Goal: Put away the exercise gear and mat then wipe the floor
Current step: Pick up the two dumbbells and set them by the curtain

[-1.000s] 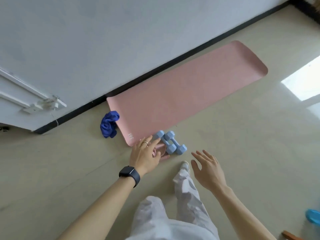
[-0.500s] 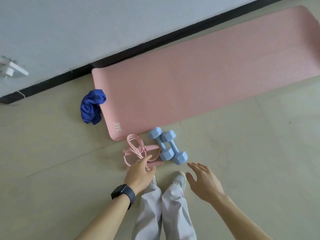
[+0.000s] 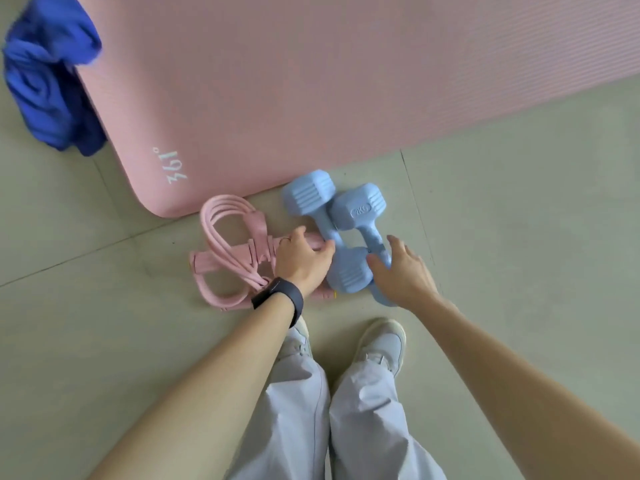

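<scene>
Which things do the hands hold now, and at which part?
Left hand grips the pink pull rope by its handle bar; right hand only touches a blue dumbbell.

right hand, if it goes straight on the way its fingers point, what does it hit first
The blue dumbbell marked 2KG, at its handle. The right hand points up and left with its fingertips right at that handle, perhaps touching it; depth is unclear.

The pale tiled floor (image 3: 519, 220) bears a pink mat (image 3: 311, 81), blue cloth (image 3: 45, 74) (crumpled), pink resistance bands (image 3: 225, 230) and two dumbbells (image 3: 358, 206).
</scene>
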The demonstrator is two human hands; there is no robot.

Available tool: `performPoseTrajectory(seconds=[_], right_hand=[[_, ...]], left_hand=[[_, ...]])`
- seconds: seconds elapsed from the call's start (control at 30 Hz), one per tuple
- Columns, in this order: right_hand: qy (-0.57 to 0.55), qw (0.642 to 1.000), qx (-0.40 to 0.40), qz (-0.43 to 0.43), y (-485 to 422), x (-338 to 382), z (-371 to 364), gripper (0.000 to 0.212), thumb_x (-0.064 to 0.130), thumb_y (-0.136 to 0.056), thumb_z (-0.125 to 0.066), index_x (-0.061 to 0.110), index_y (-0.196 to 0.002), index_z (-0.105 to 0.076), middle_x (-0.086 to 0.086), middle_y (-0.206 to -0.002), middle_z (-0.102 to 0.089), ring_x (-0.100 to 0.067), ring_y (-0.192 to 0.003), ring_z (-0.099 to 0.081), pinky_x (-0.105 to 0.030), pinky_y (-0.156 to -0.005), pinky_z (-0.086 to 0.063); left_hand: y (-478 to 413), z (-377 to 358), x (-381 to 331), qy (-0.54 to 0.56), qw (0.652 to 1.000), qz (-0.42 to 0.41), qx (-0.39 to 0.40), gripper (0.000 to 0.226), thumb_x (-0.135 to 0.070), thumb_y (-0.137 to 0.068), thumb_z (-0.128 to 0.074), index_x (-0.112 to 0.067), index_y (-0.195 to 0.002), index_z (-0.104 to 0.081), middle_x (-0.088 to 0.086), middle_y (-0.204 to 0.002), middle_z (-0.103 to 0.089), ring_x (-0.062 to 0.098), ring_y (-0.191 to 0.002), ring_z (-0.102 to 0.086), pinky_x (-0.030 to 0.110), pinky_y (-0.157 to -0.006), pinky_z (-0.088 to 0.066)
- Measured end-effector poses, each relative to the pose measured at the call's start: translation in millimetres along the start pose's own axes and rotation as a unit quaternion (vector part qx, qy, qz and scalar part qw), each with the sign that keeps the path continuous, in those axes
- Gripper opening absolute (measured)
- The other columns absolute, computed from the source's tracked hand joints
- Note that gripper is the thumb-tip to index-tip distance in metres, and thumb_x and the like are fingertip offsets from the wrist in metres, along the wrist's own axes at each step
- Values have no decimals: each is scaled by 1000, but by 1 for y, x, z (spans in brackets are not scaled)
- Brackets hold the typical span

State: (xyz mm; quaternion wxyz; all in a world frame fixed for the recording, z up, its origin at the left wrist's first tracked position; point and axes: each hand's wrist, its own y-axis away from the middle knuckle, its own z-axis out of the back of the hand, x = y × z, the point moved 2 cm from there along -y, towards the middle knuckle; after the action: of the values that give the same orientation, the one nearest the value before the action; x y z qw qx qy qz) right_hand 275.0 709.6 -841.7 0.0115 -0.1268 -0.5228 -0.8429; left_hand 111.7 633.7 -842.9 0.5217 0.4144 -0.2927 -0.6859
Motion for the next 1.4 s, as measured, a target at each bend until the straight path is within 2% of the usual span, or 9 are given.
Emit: performPoseTrajectory(seconds=[0.2, 0.47, 0.67, 0.8, 0.93, 1.0, 1.2, 1.33, 1.4], right_hand=[[-45, 998, -46, 7, -63, -4, -37, 39, 43, -101, -44, 16, -128, -45, -9, -115, -60, -35, -104, -56, -39, -78, -42], [-89, 995, -28, -17, -45, -35, -25, 28, 43, -102, -42, 16, -104, -41, -12, -88, -62, -34, -77, -58, -39, -61, -40], [-189, 978, -38, -82, 20, -82, 2, 28, 47, -100, -44, 20, -95, -47, -8, -90, -67, -30, -82, -68, -44, -77, -55], [-230, 968, -38, -96, 85, -94, 25, 29, 47, -99, -45, 19, -94, -46, -6, -90, -67, -27, -85, -69, -41, -79, -53], [-260, 959, -32, -104, 171, -99, 57, 28, 47, -98, -48, 19, -96, -46, -5, -91, -67, -27, -86, -68, -42, -79, -53], [-278, 955, -29, -102, 221, -95, 76, 25, 45, -97, -50, 20, -97, -46, -6, -91, -66, -28, -86, -68, -41, -78, -52], [-308, 945, -42, -99, 387, -73, 145, 18, 30, -97, -53, 20, -109, -44, -12, -91, -67, -32, -86, -66, -41, -78, -51], [-339, 934, -76, -82, 490, -54, 191, 21, 24, -97, -54, 20, -115, -44, -8, -86, -69, -24, -84, -68, -32, -70, -49], [-355, 927, -104, -63, 540, -45, 213, 20, 23, -97, -55, 20, -114, -45, -7, -85, -69, -20, -82, -69, -29, -67, -48]], left_hand=[[-55, -40, 3, 163, 984, 33, -63, 23, -26, -87, -64, -12, -105, -66, 3, -104, -72, 27, -99, -65, 28, -81, -45], [-52, -50, 0, 217, 969, 80, -83, 25, -30, -87, -60, -9, -100, -64, 4, -90, -69, 30, -89, -65, 33, -76, -48], [-20, -32, -9, 180, 978, 69, -73, 44, -52, -98, -50, -10, -104, -60, 1, -84, -65, 27, -80, -61, 32, -73, -40], [31, -9, -26, 168, 983, 62, -48, 47, -54, -97, -50, -9, -110, -55, 6, -95, -65, 27, -85, -63, 32, -75, -47], [115, 25, -49, 194, 979, 62, -17, 39, -57, -95, -50, -19, -95, -52, 4, -94, -64, 25, -84, -64, 35, -80, -53], [168, 51, -65, 192, 979, 73, -5, 41, -56, -98, -45, -16, -106, -52, 3, -95, -61, 22, -79, -61, 34, -77, -51], [307, 142, -93, 70, 994, 54, 56, 41, -40, -94, -57, -4, -112, -50, 19, -112, -63, 35, -100, -64, 48, -93, -52], [329, 178, -77, 57, 994, 27, 93, 70, -63, -62, -64, -16, -112, -55, 19, -99, -69, 38, -89, -70, 57, -85, -57], [395, 214, -121, 45, 995, -24, 84, 62, -61, -62, -62, -19, -107, -53, 11, -88, -68, 32, -78, -68, 51, -79, -59]])
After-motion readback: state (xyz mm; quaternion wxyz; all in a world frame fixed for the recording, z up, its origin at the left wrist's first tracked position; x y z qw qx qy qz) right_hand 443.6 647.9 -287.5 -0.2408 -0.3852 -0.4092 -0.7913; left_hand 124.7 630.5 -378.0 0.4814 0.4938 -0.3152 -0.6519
